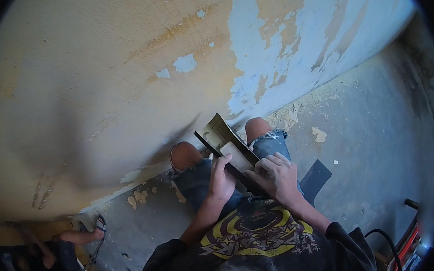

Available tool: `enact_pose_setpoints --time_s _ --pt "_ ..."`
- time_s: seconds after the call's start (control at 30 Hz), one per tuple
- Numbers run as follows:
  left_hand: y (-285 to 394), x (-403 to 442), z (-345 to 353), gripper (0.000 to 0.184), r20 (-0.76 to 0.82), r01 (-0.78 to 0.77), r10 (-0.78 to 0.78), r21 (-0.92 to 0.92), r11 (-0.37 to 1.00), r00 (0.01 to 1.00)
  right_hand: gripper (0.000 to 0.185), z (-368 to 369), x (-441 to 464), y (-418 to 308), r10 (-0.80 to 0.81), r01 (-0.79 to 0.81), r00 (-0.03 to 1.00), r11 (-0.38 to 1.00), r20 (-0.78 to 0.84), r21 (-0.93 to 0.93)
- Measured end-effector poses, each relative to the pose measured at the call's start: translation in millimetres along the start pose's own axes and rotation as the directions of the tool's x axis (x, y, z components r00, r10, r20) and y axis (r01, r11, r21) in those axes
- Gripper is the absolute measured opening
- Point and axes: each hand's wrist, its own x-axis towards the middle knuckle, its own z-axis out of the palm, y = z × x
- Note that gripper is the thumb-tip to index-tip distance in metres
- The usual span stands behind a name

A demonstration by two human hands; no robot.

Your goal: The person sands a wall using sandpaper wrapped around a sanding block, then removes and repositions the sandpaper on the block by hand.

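A sheet of sandpaper (218, 131), dark on its grit side and pale with printing on its back, is bent into a trough above my lap. Inside the fold lies a pale, flat block (238, 157). My left hand (222, 180) grips the sheet's near edge, its thumb laid along the block's side. On the other side my right hand (278, 176), whitened with dust, is closed on the sheet's right end with its fingers curled. What sits under those curled fingers is hidden.
A peeling yellow wall (129, 76) stands in front, with paint flakes (319, 134) on the grey floor (362, 127). A dark flat sheet (317, 178) lies to my right. Red equipment (409, 239) with a black cable (393, 244) is at far right. Another person's leg (81, 236) shows lower left.
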Motion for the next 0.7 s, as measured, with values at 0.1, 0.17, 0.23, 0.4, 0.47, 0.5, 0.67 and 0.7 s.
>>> enact_pose_setpoints --time_s 0.1,0.17,0.23,0.4,0.47,0.5,0.67,0.7 --pt "-6.2 -3.8 -0.8 0.047 -0.043 0.009 -0.009 0.003 1.000 0.999 0.035 -0.7 -0.3 -1.1 0.100 -0.099 0.991 0.995 0.085 -0.018" --pt "-4.2 -10.2 7.1 0.047 -0.037 -0.031 0.030 -0.025 0.999 0.999 0.041 0.9 -0.7 -0.4 0.032 -0.034 0.999 0.991 -0.015 -0.129" --pt "-1.0 -12.0 12.9 0.049 -0.011 -0.049 0.049 -0.003 0.999 0.999 0.042 1.7 0.1 -6.2 0.074 -0.074 0.997 0.993 -0.005 -0.090" --pt "-2.7 -7.9 8.3 0.058 0.068 -0.048 0.043 0.074 0.996 0.997 0.044 -1.1 1.6 1.9 0.128 -0.131 0.990 0.990 0.064 0.047" --pt "-6.5 -5.4 6.2 0.062 0.095 -0.153 0.135 0.216 0.964 0.986 0.049 -11.7 6.9 6.6 0.353 -0.423 0.905 0.812 0.239 0.403" --pt "-5.8 -4.4 5.1 0.065 0.129 -0.175 0.144 0.274 0.946 0.981 0.045 -26.0 12.0 0.1 0.369 -0.470 0.880 0.771 0.300 0.430" --pt "-17.0 -13.8 17.7 0.061 0.137 -0.143 0.109 0.275 0.951 0.985 0.033 -15.2 11.2 0.5 0.250 -0.268 0.961 0.720 0.121 0.640" --pt "-19.2 -14.4 17.8 0.059 0.151 -0.085 0.062 0.149 0.985 0.987 0.033 -14.3 11.9 -3.0 0.223 -0.257 0.966 0.740 0.135 0.622"
